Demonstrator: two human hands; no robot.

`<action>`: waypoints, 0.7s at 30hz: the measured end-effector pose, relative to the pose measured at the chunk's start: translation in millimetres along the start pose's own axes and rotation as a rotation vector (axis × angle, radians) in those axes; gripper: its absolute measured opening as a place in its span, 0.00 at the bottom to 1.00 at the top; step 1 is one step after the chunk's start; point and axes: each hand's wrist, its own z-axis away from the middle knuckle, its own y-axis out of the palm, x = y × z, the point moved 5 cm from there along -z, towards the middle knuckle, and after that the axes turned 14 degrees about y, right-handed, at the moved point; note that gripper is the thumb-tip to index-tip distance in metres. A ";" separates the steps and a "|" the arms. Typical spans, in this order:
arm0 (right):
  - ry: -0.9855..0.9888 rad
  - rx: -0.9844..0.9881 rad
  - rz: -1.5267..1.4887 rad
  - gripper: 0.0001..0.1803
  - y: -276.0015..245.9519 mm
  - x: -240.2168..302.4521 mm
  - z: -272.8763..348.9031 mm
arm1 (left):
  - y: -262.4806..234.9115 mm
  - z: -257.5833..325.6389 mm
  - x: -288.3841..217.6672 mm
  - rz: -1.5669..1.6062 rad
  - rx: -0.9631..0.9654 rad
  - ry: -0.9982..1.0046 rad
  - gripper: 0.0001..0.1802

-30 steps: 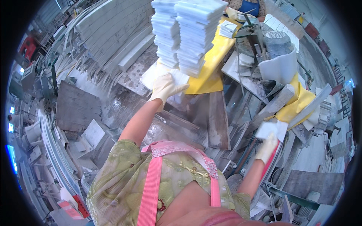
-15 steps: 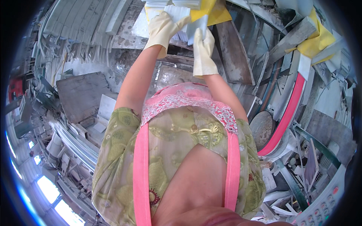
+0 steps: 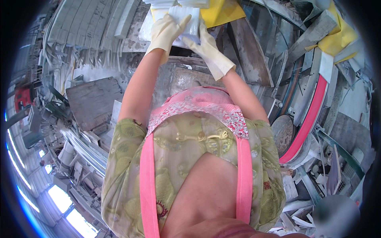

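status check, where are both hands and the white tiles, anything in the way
Left hand on white tiles, left side; right hand at their right. Tiles bunched between hands. No obstruction seen; yellow sheet close by, right.

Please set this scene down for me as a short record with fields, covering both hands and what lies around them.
Left hand: cream-gloved, at the left of the white tiles, thumb over them
Right hand: cream-gloved, at the tiles' right
Grip: firmness cannot be told
Beyond, to the right: yellow sheet
Nearer, right of the sheet: worn board
Upper left: long pale slabs
Far right: curved pink-red band
Clothing: green patterned top, pink straps
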 end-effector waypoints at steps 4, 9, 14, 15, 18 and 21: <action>0.081 0.236 0.464 0.61 -8.9 -9.5 -5.3 | 7.6 1.5 -2.9 -0.122 -0.054 -0.074 0.71; -0.172 0.115 0.300 0.31 -64.2 8.7 -33.1 | 12.8 5.1 -5.8 -0.061 -0.118 -0.070 0.81; -0.254 0.012 0.780 0.24 -45.2 12.8 -52.4 | 10.1 4.3 -6.7 -0.071 -0.074 -0.104 0.78; -0.142 0.044 0.679 0.22 -39.4 9.7 -57.6 | 10.9 4.2 -6.8 -0.041 -0.055 -0.117 0.78; -0.151 -0.073 0.419 0.21 -38.7 13.4 -61.1 | 7.9 3.5 -10.0 -0.118 -0.071 -0.095 0.80; -0.239 -0.008 0.256 0.26 -43.4 16.1 -64.4 | 6.9 2.6 -9.7 -0.088 -0.070 -0.087 0.79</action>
